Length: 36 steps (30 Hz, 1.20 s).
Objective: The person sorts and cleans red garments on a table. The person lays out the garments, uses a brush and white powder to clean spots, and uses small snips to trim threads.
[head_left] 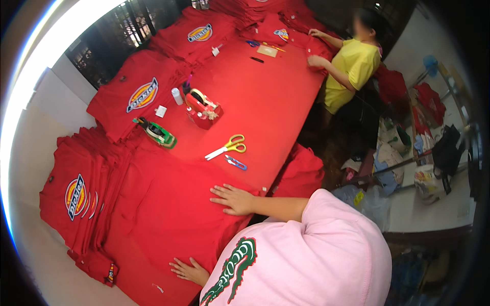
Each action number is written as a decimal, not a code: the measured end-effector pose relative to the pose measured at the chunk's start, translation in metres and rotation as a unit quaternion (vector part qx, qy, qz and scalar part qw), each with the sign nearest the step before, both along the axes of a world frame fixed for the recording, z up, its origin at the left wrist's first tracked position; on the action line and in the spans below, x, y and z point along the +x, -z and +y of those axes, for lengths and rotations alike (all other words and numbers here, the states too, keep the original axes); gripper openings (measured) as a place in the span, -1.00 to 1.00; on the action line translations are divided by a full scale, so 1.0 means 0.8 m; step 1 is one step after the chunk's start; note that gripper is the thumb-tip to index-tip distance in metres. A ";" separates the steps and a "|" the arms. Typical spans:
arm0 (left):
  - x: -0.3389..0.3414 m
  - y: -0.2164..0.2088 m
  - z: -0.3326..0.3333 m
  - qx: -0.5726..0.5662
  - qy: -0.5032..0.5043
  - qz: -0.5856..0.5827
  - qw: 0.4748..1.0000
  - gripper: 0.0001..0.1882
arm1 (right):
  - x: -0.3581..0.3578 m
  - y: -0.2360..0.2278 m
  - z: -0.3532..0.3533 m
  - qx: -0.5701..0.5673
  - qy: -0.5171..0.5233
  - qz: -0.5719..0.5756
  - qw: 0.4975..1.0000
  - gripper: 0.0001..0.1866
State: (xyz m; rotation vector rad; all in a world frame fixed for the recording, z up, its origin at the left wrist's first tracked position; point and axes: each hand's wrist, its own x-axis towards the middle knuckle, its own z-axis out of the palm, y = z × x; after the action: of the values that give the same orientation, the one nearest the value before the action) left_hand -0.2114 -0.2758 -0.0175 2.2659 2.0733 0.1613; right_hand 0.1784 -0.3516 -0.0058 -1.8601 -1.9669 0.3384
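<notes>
A red garment (173, 204) lies spread on the red-covered table in front of me. My left hand (189, 270) rests on its near lower part, palm down with fingers spread. Higher up, my right hand (232, 199) lies flat on the same cloth, fingers stretched out. Beyond the right hand are yellow-handled scissors (227, 147) and small blue thread snips (236, 162), both lying untouched. Neither hand holds anything.
Stacked red T-shirts (76, 194) with a printed badge line the left side. A green tape dispenser (157, 133), a red tape dispenser (203, 109) and a white bottle (177, 96) stand mid-table. A person in yellow (352, 66) handles red cloth at the far right.
</notes>
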 end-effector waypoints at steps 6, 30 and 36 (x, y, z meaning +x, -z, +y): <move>-0.010 0.014 0.000 0.032 0.031 -0.018 0.999 -0.24 | -0.017 0.014 -0.013 0.038 0.070 -0.012 0.997 -0.39; 0.260 -0.007 -0.067 0.039 0.278 -0.221 0.934 -0.31 | 0.027 0.153 -0.407 -0.102 0.618 0.717 0.307 -0.62; 0.365 0.011 -0.095 0.115 0.164 -0.084 0.976 -0.43 | 0.058 0.147 -0.410 -0.237 0.550 0.737 0.314 -0.66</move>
State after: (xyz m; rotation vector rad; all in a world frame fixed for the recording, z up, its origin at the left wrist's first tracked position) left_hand 0.0803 -0.3514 -0.0261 2.5820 1.6473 0.5752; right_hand 0.2250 -0.6792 -0.1231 -1.3505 0.7889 1.4176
